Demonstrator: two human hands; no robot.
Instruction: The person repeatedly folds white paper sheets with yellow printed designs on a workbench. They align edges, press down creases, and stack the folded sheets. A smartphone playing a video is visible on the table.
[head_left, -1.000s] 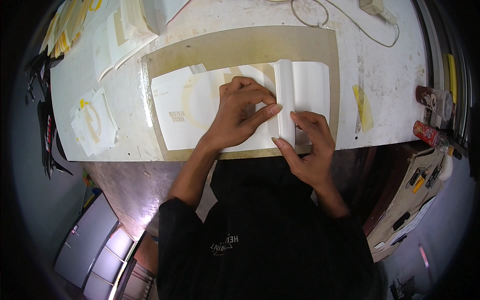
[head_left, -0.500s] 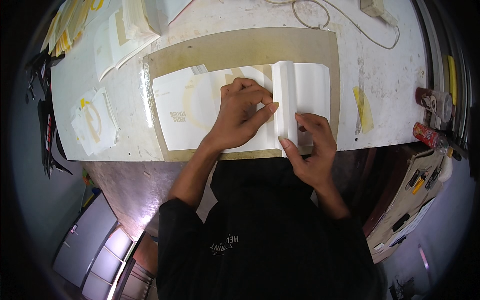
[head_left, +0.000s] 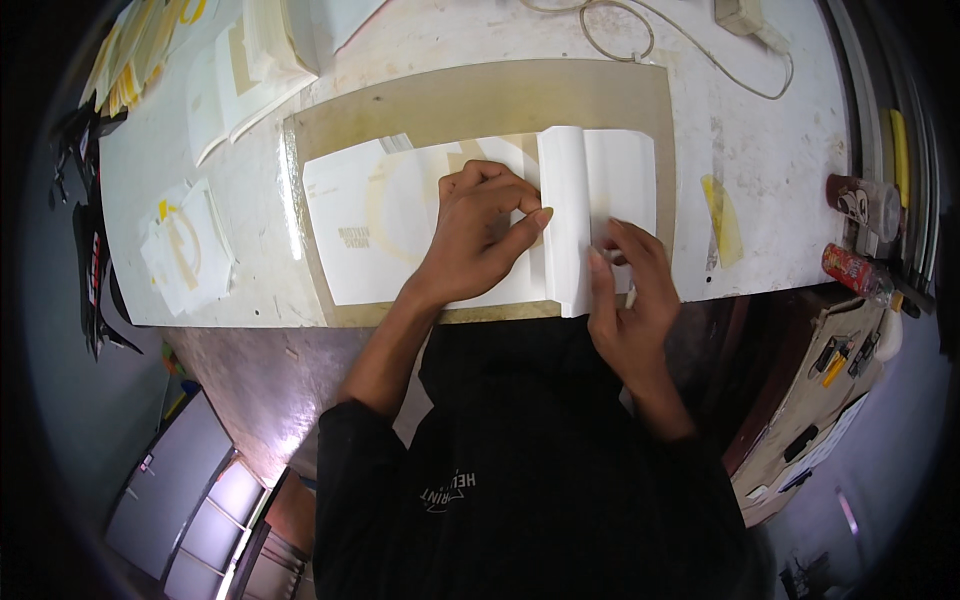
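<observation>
A white printed paper sheet point(head_left: 400, 250) with pale yellow graphics lies on a beige board. Near its right part stands a raised folded strip point(head_left: 565, 215) of white paper, with a plain white flap point(head_left: 622, 165) to its right. My left hand point(head_left: 485, 225) rests on the sheet, fingers curled, thumb and forefinger pinched at the strip's left edge. Just right of the strip is my right hand point(head_left: 635, 275), its thumb and fingers apart. Its fingertips hover close to the strip; whether they touch the paper is unclear.
The beige board point(head_left: 400, 105) covers the middle of the white table point(head_left: 760, 130). Loose printed papers point(head_left: 190, 250) lie left; paper stacks point(head_left: 275, 50) stand at the far left. A cable point(head_left: 690, 50) runs at the back. A yellow curved piece point(head_left: 722, 220) and a red can point(head_left: 850, 268) are right.
My right hand has let go of the folded strip and moved slightly right. The strip's top now looks flatter and wider. My left hand has stayed in place.
</observation>
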